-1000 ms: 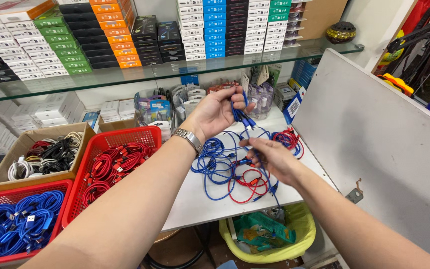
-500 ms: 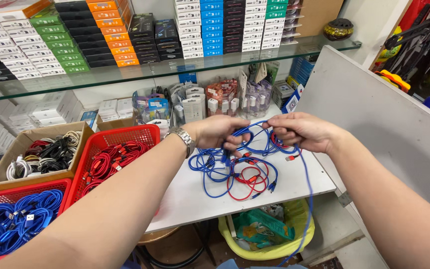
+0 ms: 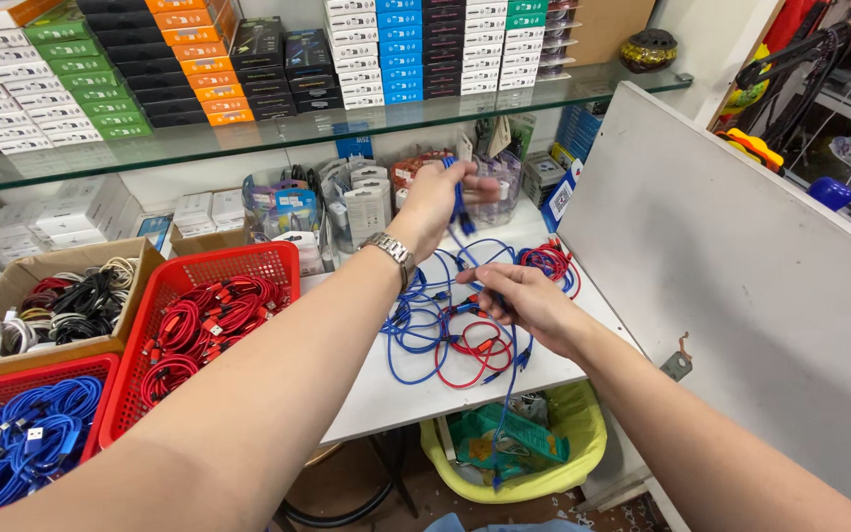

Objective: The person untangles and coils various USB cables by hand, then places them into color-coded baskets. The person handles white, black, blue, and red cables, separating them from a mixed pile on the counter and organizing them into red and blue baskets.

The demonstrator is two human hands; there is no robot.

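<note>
The left hand (image 3: 442,197), with a metal watch (image 3: 389,248) on its wrist, is raised above the white surface (image 3: 401,394) and closed on a blue cable (image 3: 462,219), pinching it between thumb and fingers near the clear jars at the back. The right hand (image 3: 516,298) sits lower, just above the surface, its fingers curled around the same blue cable where it runs down. Beneath both hands lies a loose tangle of blue and red cables (image 3: 455,330). To the left, a red basket (image 3: 211,286) holds coiled red cables, a second red basket (image 3: 22,379) holds blue ones, and a cardboard box (image 3: 12,286) holds black and white ones. A yellow bin (image 3: 583,443) stands under the surface's edge.
</note>
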